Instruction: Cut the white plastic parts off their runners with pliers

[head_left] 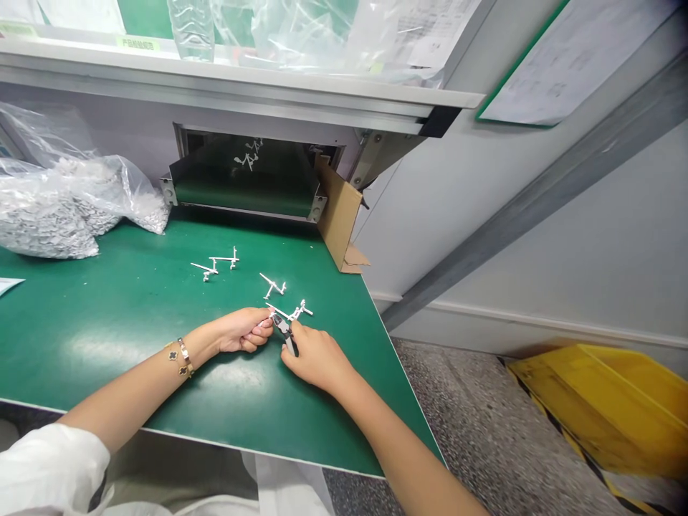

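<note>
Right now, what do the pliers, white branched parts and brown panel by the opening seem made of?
Pliers: metal head, likely steel, by its grey shine; handles mostly hidden by the right hand, so unclear.
White branched parts: probably moulded plastic, smooth opaque white, thin stems.
Brown panel: cardboard, by its matt tan face and folded flaps.

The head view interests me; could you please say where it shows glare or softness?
Head view: pale glare on the green tabletop, just below the left hand; bright glints on the clear plastic bag at left; the yellow bin at lower right looks soft, while the pliers look crisper.
</note>
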Tool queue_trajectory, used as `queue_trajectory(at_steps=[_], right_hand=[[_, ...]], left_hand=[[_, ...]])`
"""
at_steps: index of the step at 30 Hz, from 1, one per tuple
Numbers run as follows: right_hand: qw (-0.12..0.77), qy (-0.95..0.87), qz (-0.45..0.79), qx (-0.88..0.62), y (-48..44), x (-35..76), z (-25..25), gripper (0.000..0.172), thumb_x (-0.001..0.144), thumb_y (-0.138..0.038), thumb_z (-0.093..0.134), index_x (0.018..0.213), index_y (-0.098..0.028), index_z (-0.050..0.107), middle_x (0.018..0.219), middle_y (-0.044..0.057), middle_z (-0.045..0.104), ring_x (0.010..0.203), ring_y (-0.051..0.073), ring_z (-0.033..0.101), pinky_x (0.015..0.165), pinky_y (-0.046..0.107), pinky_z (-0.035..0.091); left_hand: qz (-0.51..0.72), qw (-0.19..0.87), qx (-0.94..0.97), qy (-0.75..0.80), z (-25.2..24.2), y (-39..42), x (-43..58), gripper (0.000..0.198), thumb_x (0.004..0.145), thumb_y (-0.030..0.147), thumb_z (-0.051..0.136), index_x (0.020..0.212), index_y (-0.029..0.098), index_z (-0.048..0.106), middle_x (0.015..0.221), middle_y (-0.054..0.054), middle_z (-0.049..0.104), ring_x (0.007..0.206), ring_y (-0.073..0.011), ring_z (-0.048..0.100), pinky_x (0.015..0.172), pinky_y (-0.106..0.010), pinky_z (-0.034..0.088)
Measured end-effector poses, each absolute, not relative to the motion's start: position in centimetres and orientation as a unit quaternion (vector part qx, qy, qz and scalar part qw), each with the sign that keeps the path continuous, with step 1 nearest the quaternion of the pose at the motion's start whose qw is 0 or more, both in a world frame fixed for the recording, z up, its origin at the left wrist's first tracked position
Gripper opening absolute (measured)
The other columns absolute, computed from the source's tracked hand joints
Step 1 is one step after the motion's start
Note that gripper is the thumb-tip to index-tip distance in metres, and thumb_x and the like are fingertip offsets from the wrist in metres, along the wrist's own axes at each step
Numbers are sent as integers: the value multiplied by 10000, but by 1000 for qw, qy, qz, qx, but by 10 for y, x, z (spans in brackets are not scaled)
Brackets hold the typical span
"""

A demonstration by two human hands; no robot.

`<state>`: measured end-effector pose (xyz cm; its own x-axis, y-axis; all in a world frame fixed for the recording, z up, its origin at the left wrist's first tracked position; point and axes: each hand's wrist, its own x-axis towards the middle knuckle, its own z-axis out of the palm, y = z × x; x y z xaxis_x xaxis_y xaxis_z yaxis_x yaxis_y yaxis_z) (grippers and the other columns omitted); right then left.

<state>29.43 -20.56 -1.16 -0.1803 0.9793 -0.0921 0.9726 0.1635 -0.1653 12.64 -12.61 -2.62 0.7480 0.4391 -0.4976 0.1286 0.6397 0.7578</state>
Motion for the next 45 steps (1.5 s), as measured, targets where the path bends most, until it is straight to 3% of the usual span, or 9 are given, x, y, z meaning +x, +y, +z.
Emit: queue_trajectory(at_steps=[11,17,22,25,30,33,37,40,45], right_hand=[[21,-763,78,-642,-205,293,-14,164,815,-281,430,903,-179,523,854,77,664,714,206,602,550,267,234],[120,-792,78,-594,-204,292,-23,105,738,-272,477,799,-199,521,764,24,632,657,163,566,543,249,258],[311,-696,108,-638,-198,297,-27,378,714,-304,474,1071,-186,514,744,8,599,645,152,554,601,238,363],[336,-656,170,-654,-194,301,-28,532,703,-285,471,1228,-200,445,628,-41,527,568,135,510,572,227,364],[331,-650,253,-636,-189,301,-28,213,673,-268,469,848,-206,574,559,-51,454,508,109,416,531,231,308],[421,-590,332,-604,-188,301,-28,96,662,-288,486,689,-196,495,601,-34,476,542,100,404,537,228,305],[518,-459,552,-464,-188,305,-28,165,677,-345,507,692,-206,419,579,-52,427,465,71,278,439,209,207],[514,-419,652,-369,-190,306,-28,211,670,-354,558,707,-209,409,550,-72,376,446,60,203,424,207,145],[475,-483,669,-305,-196,302,-30,225,659,-341,592,694,-193,425,572,-62,365,475,57,225,451,215,148]], left_hand=[[86,838,421,337,-27,-125,124,410,819,514,492,628,186,338,493,86,253,383,-32,110,356,-173,30],[162,797,434,386,-24,-120,122,349,838,428,472,618,178,368,478,86,264,363,-25,146,339,-148,72],[258,809,360,387,-21,-113,119,229,852,272,401,667,149,459,487,71,313,339,-19,175,305,-137,94],[293,820,314,379,-19,-112,119,135,823,186,415,766,120,518,548,49,389,345,-11,224,287,-128,125],[314,819,293,380,-21,-112,119,126,792,123,427,851,101,537,669,2,477,385,-12,321,282,-117,157],[318,824,290,368,-24,-109,118,94,808,151,432,735,126,485,642,13,442,391,-14,311,288,-117,149],[312,790,366,381,-22,-111,117,283,836,331,516,646,152,406,582,46,377,385,-7,247,305,-118,116],[271,751,461,389,-17,-119,120,359,810,468,542,674,157,425,548,73,323,383,-8,210,327,-122,105],[195,720,547,380,-12,-132,127,408,784,575,513,734,178,434,559,80,327,386,-18,199,346,-149,99]])
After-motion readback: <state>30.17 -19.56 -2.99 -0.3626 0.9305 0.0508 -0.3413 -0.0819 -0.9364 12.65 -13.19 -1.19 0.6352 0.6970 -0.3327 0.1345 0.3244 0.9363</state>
